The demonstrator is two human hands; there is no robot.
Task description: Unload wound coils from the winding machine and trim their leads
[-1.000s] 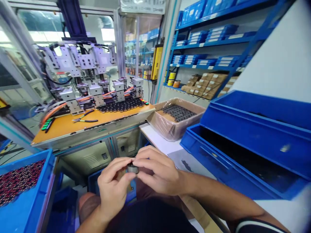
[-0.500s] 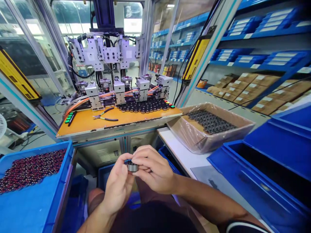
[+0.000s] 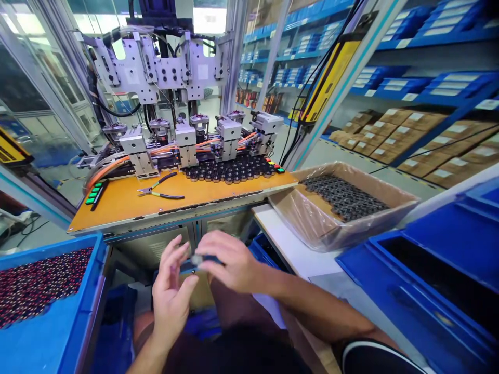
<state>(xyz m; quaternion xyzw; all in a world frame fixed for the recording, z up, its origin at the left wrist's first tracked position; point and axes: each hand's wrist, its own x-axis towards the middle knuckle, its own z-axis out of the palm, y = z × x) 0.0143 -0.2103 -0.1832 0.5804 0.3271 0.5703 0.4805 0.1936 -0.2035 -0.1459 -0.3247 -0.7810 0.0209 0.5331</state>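
Note:
My right hand (image 3: 230,262) pinches a small round metal part (image 3: 197,259) between thumb and fingers; motion blurs it. Facing it on the left, my left hand (image 3: 171,291) is open, thumb and fingers spread, with the metal part just beyond its fingertips. A tiny dark bead-like thing (image 3: 193,271) shows by the left thumb tip; whether it touches the thumb I cannot tell. Both hands are above my lap, in front of the orange bench top (image 3: 117,210).
Cutting pliers (image 3: 161,193) and rows of dark round parts (image 3: 230,172) lie on the bench before a machine (image 3: 185,140). A blue tray (image 3: 95,259) of small red-black pieces stands left. At right are a plastic-lined carton (image 3: 312,228) of dark parts and blue bins (image 3: 421,291).
My left hand has let go of the metal part and opened, drawing back to the left. My right hand keeps the part and has shifted left. The camera view has moved slightly.

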